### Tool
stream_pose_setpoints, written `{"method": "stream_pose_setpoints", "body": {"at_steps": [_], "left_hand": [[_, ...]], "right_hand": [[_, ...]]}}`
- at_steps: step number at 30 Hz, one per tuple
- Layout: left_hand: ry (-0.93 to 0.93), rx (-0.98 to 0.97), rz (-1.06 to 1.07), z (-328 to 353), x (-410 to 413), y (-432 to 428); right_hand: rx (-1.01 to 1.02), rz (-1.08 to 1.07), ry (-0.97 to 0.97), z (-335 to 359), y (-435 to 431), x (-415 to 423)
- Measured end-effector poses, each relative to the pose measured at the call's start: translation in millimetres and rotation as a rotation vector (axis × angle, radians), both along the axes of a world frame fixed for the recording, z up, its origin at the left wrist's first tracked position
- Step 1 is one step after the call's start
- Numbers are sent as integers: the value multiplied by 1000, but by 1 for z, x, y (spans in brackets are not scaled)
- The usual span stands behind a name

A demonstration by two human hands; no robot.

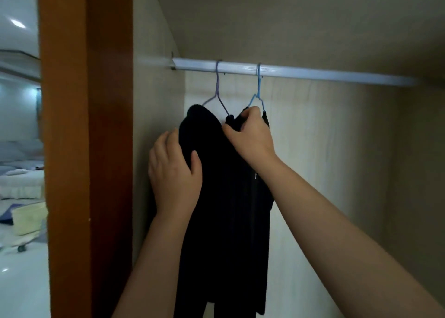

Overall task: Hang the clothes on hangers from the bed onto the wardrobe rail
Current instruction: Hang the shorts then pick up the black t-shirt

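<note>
Head view: both hangers are hooked on the rail (313, 73), which runs left-right above both hands. Purple hanger (218, 86) sits left, blue hanger (259, 86) near it on the right. Dark clothes (224, 221) hang straight down from them, long axis vertical. Right hand (250, 134) is up at the blue hanger's shoulder, pinching fabric there, so it's the nearer hand. Left hand (173, 173) is lower, fingers curled round the clothes' left edge, thumb in front. Likely next: square the fabric on the blue hanger, then let go. Can't tell where one garment ends.
</note>
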State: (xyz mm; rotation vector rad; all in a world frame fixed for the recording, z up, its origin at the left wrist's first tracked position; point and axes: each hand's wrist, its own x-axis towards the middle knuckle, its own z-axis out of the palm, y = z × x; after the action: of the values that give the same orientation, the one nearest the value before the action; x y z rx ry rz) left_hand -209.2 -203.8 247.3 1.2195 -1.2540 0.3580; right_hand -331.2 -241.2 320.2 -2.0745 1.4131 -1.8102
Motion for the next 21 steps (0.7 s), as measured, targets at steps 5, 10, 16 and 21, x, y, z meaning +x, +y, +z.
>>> {"method": "stream_pose_setpoints", "body": {"at_steps": [5, 10, 16, 21], "left_hand": [[-28, 52, -171, 7, 2, 5], [-45, 11, -304, 7, -1, 6], [-58, 13, -361, 10, -4, 4], [-75, 12, -372, 6, -3, 4]], "right_hand": [[114, -60, -7, 6, -1, -22], [147, -197, -62, 11, -2, -73], [267, -366, 129, 24, -20, -92], [221, -42, -364, 29, -36, -81]]}}
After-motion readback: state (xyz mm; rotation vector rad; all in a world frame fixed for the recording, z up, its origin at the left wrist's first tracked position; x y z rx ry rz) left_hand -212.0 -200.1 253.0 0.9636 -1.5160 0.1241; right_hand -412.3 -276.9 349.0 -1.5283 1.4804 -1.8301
